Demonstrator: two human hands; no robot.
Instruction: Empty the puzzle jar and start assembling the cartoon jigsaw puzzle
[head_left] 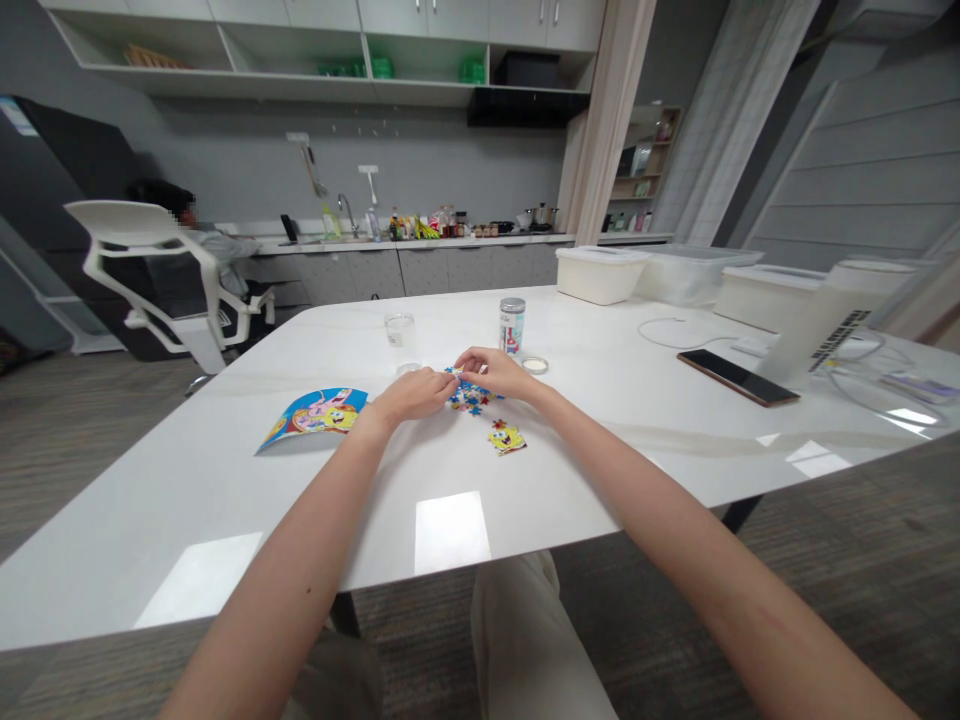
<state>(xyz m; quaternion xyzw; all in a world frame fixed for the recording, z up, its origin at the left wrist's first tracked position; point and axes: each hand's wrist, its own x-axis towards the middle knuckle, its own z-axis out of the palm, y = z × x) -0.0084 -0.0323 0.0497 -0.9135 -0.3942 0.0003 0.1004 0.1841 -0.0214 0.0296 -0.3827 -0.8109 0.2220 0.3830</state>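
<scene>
Both of my hands meet over a small pile of loose puzzle pieces on the white table. My left hand reaches in from the left, its fingertips at the pile's edge. From the right, my right hand bends its fingers down over the back of the pile, close to the left fingertips. Whatever the fingers pinch is too small to make out. Nearer to me lies a joined yellow puzzle section. A curled picture sheet with cartoon figures rests left of my left hand.
Behind my hands stand a printed can, a round lid and a clear jar. On the right are a phone, cables, a tilted white container and storage boxes. A person sits beyond a white chair.
</scene>
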